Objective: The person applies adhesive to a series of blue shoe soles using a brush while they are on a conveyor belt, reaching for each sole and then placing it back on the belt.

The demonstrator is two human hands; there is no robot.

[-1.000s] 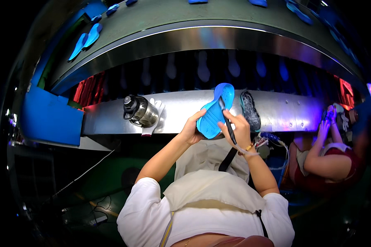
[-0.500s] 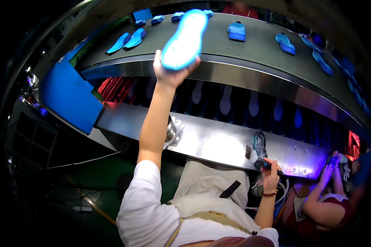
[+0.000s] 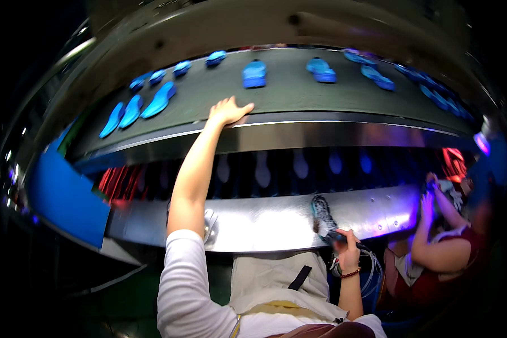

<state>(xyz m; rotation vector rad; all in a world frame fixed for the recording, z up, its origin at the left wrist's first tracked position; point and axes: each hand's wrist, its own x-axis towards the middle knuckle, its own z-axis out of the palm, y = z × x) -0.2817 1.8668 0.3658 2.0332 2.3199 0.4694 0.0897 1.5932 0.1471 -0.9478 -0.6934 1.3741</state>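
The left hand (image 3: 229, 111) is empty, palm down over the near edge of the green belt (image 3: 293, 98), its thumb spread away from the fingers; whether it presses on the belt I cannot tell. The right hand (image 3: 350, 252) is closed around the handle of a brush (image 3: 328, 229), whose head is at the near end of a dark speckled sole (image 3: 321, 209) lying on the metal desk (image 3: 265, 225); blur hides whether the bristles touch it. Just beyond the left hand on the belt is a blue sole (image 3: 254, 74), and a longer blue sole (image 3: 159, 100) lies to its left, both apart from the fingers. From their look, these blue pieces should be light, moulded foam: springy, easy to flex and unlikely to break, though the surface may dent or mark under a hard pinch. If the upper face is wet or coated it could be slippery or tacky, so the safer hold would be by the two side edges near the heel, thumb against fingers, keeping off the broad face. The brush looks light and stiff in the handle, best held well behind its head.
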